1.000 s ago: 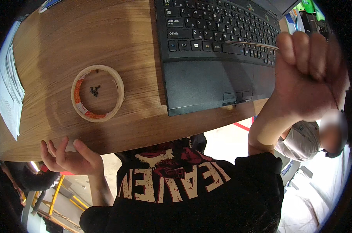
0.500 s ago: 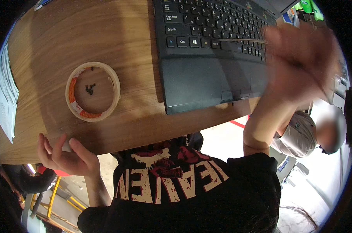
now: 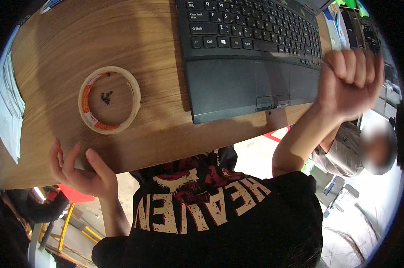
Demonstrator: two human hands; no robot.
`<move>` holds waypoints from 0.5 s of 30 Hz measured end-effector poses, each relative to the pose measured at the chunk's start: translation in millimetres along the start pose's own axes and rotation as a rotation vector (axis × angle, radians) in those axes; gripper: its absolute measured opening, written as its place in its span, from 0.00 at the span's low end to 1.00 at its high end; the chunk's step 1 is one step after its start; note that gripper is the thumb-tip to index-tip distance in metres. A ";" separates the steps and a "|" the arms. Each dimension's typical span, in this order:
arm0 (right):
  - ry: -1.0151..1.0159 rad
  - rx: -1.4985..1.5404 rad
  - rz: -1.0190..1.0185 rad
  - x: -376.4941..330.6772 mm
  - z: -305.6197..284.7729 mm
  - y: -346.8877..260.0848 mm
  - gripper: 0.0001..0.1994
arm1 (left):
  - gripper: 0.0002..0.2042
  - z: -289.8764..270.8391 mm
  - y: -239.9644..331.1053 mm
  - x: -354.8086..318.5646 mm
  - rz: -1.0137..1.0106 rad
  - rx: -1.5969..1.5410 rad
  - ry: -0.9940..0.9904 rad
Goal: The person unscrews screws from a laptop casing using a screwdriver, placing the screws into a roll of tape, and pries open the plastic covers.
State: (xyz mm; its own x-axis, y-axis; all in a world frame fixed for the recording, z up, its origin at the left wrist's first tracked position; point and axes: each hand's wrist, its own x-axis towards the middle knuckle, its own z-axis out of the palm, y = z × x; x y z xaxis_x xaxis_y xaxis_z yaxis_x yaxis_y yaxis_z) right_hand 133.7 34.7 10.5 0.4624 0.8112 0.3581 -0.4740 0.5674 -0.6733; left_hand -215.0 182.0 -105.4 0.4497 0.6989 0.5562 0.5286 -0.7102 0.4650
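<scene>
My right hand [image 3: 352, 85] is raised beside the right end of the laptop [image 3: 224, 89], its fingers curled into a fist. Whatever it may hold is hidden inside the fingers. My left hand [image 3: 83, 174] rests at the table's near edge, palm partly up, its fingers bent but apart and holding nothing. Just beyond it lies a roll of tape [image 3: 136, 107], pale outside with an orange inner band. Several tiny dark pieces [image 3: 106, 97], which look like screws, lie in a cluster within the ring. One more dark piece sits near the ring's far inner wall.
A stack of papers [image 3: 9, 111] lies at the table's left edge. A small dark bit [image 3: 269, 113] is on the wood before the laptop. Another person in a grey shirt [image 3: 342, 149] is at the right. Papers or packets [image 3: 338, 29] lie beyond the laptop's right side.
My right hand has turned and closed into a fist, away from the keyboard. The thin rod that stuck out of it over the keys no longer shows. My left hand has barely moved.
</scene>
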 end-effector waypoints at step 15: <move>0.505 -1.794 0.528 -141.8 47.0 -20.3 0.15 | 0.16 42.9 127.4 61.1 0.464 -0.564 -0.639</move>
State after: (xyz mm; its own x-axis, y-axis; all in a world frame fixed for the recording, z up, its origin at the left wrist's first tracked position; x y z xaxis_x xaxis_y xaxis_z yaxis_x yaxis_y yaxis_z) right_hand 42.5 -85.2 3.8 0.8472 0.5297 -0.0408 0.4325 -0.7322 -0.5261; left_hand -89.3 137.9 -41.8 0.9209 0.1349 0.3656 -0.1478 -0.7471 0.6480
